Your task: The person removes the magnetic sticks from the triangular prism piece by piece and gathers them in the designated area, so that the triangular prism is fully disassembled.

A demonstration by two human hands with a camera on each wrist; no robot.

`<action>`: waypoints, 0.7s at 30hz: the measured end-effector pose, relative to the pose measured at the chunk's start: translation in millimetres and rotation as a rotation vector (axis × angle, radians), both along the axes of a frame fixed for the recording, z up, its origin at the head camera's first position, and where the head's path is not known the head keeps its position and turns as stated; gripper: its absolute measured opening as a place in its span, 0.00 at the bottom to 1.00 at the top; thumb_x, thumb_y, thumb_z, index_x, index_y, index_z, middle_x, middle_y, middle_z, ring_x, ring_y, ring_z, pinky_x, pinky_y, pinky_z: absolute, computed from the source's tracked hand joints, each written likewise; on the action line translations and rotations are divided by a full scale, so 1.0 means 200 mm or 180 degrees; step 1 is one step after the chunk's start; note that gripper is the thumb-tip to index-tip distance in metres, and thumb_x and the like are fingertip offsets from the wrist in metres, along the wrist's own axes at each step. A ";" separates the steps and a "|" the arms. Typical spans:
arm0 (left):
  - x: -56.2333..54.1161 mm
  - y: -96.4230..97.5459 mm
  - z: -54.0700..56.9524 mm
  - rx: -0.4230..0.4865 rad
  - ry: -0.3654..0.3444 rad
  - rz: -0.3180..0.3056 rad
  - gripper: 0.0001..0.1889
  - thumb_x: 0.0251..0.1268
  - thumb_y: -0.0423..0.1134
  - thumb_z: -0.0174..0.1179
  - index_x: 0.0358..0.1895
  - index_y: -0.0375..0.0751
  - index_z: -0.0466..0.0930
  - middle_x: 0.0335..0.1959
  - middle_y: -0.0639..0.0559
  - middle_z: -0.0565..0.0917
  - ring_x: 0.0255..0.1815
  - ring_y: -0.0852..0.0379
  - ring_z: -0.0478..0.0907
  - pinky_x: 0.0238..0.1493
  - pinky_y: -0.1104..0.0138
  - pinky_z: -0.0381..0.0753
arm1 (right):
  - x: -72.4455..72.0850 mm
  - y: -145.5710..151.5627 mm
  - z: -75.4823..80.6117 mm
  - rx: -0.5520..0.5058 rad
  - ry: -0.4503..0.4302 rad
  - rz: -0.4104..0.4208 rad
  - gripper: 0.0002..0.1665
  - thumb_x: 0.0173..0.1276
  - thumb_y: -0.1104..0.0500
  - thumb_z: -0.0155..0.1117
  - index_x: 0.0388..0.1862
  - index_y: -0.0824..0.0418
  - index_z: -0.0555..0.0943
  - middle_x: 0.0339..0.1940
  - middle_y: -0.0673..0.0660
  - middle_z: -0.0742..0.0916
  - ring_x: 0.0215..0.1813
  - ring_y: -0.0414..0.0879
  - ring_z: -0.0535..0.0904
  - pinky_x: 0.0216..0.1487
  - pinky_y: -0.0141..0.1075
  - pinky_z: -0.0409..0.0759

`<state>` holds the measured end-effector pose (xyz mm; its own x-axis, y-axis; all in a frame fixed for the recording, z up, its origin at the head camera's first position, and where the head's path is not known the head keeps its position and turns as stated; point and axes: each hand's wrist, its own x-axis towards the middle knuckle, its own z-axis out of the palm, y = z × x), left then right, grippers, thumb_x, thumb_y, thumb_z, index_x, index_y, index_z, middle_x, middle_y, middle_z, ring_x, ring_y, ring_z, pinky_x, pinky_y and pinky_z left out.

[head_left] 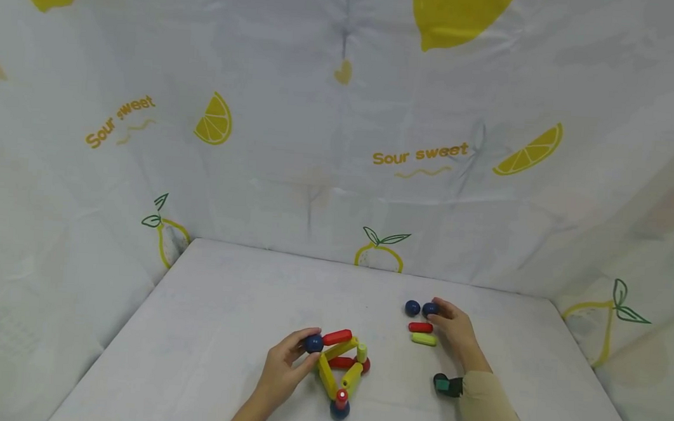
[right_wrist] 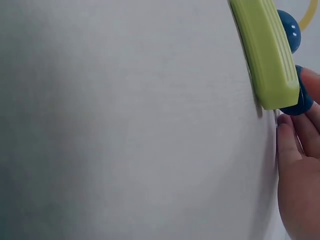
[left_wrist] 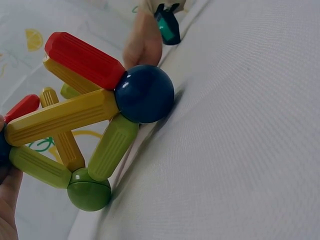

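- Blue and shiny, the held ball (head_left: 314, 343) sits at the far left corner of the stick frame (head_left: 326, 375), on the near middle part of the desk (head_left: 223, 306); the left hand (head_left: 284, 368) pinches this ball between thumb and fingers.
- The frame looks light and stiff, maybe hard plastic; the joints may hold by magnets, so a bump could pop one loose; the best hold is likely on a corner ball, close to the sticks; the top red stick (head_left: 337, 337) pokes out from the held ball and might twist if pulled.
- Farther off, to the right, the right hand (head_left: 455, 328) has thumb and fingers pinching a loose ball (head_left: 430, 310); it looks smooth, so it could slip or roll; the other ball (head_left: 412, 308) is just to its left.
- A red stick piece (head_left: 420, 327) and a green stick piece (head_left: 424, 339) lie just nearer; grooves on the green one should help the grip.
- Hard to see: the left wrist view cuts off the left hand; a green ball (left_wrist: 89, 194) shows low there, but I can't find it from the head; the right wrist view cuts off the green stick piece's top end.
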<state>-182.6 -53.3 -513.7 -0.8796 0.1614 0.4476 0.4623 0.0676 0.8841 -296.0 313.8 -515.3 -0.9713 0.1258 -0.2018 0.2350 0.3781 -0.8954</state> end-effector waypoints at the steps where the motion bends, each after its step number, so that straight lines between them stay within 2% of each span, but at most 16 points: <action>1: 0.00 0.00 0.00 0.0008 -0.0011 -0.0005 0.18 0.63 0.37 0.62 0.56 0.44 0.75 0.55 0.34 0.78 0.57 0.51 0.78 0.53 0.61 0.80 | 0.00 0.00 0.00 -0.0053 -0.0004 -0.0032 0.36 0.69 0.60 0.57 0.73 0.64 0.58 0.73 0.67 0.63 0.74 0.61 0.57 0.74 0.55 0.56; 6: 0.00 -0.01 0.00 -0.0044 0.0067 -0.0015 0.18 0.64 0.37 0.61 0.57 0.38 0.74 0.54 0.34 0.78 0.56 0.51 0.79 0.53 0.61 0.81 | 0.01 0.03 0.01 -0.0437 0.0056 -0.0222 0.38 0.72 0.57 0.54 0.76 0.61 0.51 0.76 0.62 0.59 0.76 0.56 0.53 0.76 0.50 0.52; 12: 0.00 0.00 0.00 -0.0023 0.0065 0.0011 0.18 0.63 0.36 0.61 0.56 0.43 0.75 0.55 0.37 0.79 0.56 0.54 0.79 0.53 0.61 0.80 | 0.06 0.01 0.12 -0.0723 0.0345 -0.0202 0.40 0.73 0.53 0.54 0.77 0.58 0.48 0.78 0.55 0.57 0.78 0.49 0.51 0.77 0.45 0.50; 14: 0.00 0.00 -0.01 -0.0007 0.0061 0.0010 0.18 0.63 0.36 0.62 0.56 0.43 0.75 0.55 0.40 0.80 0.56 0.53 0.79 0.54 0.61 0.80 | 0.08 -0.02 0.16 -0.0742 0.0438 -0.0133 0.41 0.72 0.52 0.55 0.77 0.58 0.48 0.78 0.55 0.57 0.77 0.49 0.51 0.77 0.45 0.51; 18: 0.00 0.00 -0.01 0.0007 0.0062 0.0001 0.18 0.63 0.37 0.62 0.56 0.42 0.75 0.55 0.43 0.80 0.57 0.52 0.79 0.54 0.61 0.80 | 0.17 -0.10 0.23 -0.0854 0.0731 0.0145 0.40 0.71 0.55 0.58 0.75 0.62 0.52 0.76 0.60 0.60 0.76 0.50 0.56 0.72 0.30 0.60; 21: 0.00 0.00 -0.01 0.0003 0.0061 -0.0003 0.19 0.63 0.37 0.62 0.56 0.38 0.75 0.55 0.41 0.80 0.57 0.55 0.78 0.54 0.61 0.80 | 0.24 -0.17 0.25 -0.0925 0.0955 0.0384 0.36 0.70 0.58 0.59 0.72 0.66 0.57 0.74 0.65 0.63 0.71 0.42 0.65 0.62 0.18 0.68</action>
<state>-183.1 -54.3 -515.1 -0.8706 0.1619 0.4646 0.4793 0.0664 0.8751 -247.9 279.1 -465.8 -0.9966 -0.0124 0.0813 -0.0822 0.1090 -0.9906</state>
